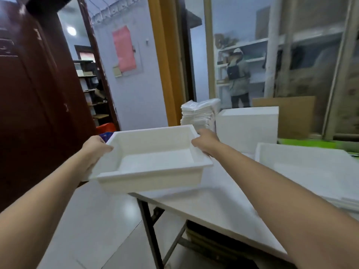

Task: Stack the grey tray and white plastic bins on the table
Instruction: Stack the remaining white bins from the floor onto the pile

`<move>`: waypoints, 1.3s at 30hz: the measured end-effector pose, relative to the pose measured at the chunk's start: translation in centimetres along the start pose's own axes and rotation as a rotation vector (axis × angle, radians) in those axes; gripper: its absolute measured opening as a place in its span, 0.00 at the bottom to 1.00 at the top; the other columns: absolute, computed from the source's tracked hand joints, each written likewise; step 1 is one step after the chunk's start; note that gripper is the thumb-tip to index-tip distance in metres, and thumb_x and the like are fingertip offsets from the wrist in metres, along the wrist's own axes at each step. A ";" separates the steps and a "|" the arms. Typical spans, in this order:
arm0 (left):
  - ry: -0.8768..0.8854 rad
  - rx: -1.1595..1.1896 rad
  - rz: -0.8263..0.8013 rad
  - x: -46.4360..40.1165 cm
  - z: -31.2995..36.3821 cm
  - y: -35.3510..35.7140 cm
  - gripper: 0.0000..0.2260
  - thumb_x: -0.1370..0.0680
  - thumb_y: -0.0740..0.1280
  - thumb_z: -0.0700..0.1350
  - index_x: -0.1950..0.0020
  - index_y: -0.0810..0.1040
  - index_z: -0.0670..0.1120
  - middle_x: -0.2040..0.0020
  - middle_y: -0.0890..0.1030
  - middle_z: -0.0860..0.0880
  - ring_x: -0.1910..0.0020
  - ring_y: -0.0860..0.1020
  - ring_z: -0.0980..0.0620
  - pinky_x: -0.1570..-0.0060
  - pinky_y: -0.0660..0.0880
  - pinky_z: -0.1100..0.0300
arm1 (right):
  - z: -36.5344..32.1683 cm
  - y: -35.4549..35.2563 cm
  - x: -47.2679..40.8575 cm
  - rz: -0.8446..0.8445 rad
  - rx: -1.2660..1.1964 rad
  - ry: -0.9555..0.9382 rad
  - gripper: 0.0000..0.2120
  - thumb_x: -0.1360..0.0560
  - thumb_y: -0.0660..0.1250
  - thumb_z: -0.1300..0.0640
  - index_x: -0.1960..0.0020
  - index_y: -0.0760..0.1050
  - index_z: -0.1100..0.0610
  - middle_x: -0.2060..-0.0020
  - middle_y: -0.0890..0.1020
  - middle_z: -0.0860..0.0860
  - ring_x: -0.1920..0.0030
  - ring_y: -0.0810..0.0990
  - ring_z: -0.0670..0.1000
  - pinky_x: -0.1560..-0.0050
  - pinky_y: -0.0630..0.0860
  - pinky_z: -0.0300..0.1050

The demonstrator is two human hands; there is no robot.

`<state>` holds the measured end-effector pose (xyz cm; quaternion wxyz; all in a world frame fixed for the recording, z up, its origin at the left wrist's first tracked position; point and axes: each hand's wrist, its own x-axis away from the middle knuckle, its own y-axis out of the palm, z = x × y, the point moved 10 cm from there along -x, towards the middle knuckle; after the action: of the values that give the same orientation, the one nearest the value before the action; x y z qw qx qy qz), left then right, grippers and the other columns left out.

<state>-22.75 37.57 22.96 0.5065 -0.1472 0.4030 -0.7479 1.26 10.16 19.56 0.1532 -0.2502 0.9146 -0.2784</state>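
Both hands, left hand (97, 147) and right hand (206, 140), grip the rims of a smooth, rectangular white plastic bin (153, 162), fingers apparently curled beneath, above the glossy table (213, 195).

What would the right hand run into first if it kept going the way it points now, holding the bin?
Probably the stack of white packets, which stands just beyond the right hand gripping the white plastic bin. Depth is unclear; the white box lies slightly right of that line.
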 end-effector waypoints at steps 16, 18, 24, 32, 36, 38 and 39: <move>0.571 -0.094 -0.400 12.5 40.0 21.2 0.14 0.25 0.68 0.42 0.41 0.74 0.38 0.62 0.74 0.46 0.62 0.73 0.48 0.68 0.66 0.60 | 18.2 -39.1 8.2 0.484 0.208 0.445 0.14 0.33 0.69 0.62 0.48 0.82 0.63 0.55 0.82 0.57 0.54 0.80 0.56 0.60 0.72 0.40; 0.595 -0.102 -0.424 14.0 42.3 22.7 0.16 0.25 0.68 0.41 0.39 0.73 0.38 0.55 0.75 0.43 0.56 0.74 0.46 0.61 0.68 0.59 | 19.4 -41.2 9.4 0.505 0.225 0.479 0.13 0.33 0.70 0.62 0.49 0.82 0.63 0.52 0.83 0.58 0.49 0.82 0.58 0.56 0.74 0.42; 0.595 -0.061 -0.478 15.3 45.7 24.8 0.18 0.26 0.69 0.38 0.38 0.73 0.35 0.51 0.72 0.42 0.53 0.71 0.45 0.55 0.66 0.58 | 20.9 -44.5 10.3 0.520 0.267 0.511 0.16 0.31 0.70 0.59 0.45 0.81 0.64 0.45 0.82 0.59 0.44 0.80 0.58 0.48 0.77 0.43; 0.520 -0.038 -0.524 14.1 45.9 23.4 0.21 0.24 0.68 0.40 0.33 0.68 0.35 0.39 0.74 0.38 0.46 0.73 0.41 0.48 0.68 0.55 | 20.2 -45.3 8.0 0.508 0.204 0.488 0.17 0.31 0.71 0.58 0.44 0.80 0.62 0.44 0.81 0.56 0.46 0.79 0.56 0.42 0.78 0.49; 0.362 0.076 -0.640 13.4 44.1 22.6 0.23 0.22 0.66 0.42 0.29 0.67 0.36 0.31 0.71 0.39 0.32 0.70 0.40 0.34 0.66 0.52 | 19.4 -44.5 7.4 0.495 0.147 0.541 0.23 0.30 0.72 0.58 0.37 0.73 0.62 0.42 0.76 0.57 0.52 0.74 0.55 0.56 0.72 0.44; 0.239 0.220 -0.754 13.5 42.8 22.7 0.16 0.21 0.65 0.43 0.36 0.73 0.36 0.44 0.78 0.40 0.45 0.77 0.41 0.44 0.73 0.52 | 19.5 -44.2 7.2 0.497 0.116 0.567 0.26 0.29 0.71 0.59 0.33 0.70 0.62 0.39 0.75 0.57 0.51 0.74 0.56 0.56 0.71 0.44; 0.184 0.337 -0.778 13.5 42.4 22.6 0.12 0.21 0.63 0.44 0.41 0.75 0.38 0.52 0.79 0.41 0.53 0.77 0.43 0.52 0.73 0.55 | 19.6 -44.2 7.2 0.511 0.107 0.580 0.26 0.29 0.71 0.59 0.33 0.70 0.62 0.38 0.75 0.58 0.49 0.76 0.57 0.55 0.71 0.44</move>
<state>12.41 2.86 30.20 0.1659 -0.1360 0.2334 -0.9484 19.96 -34.05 28.79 -0.0345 0.0828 0.9370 -0.3377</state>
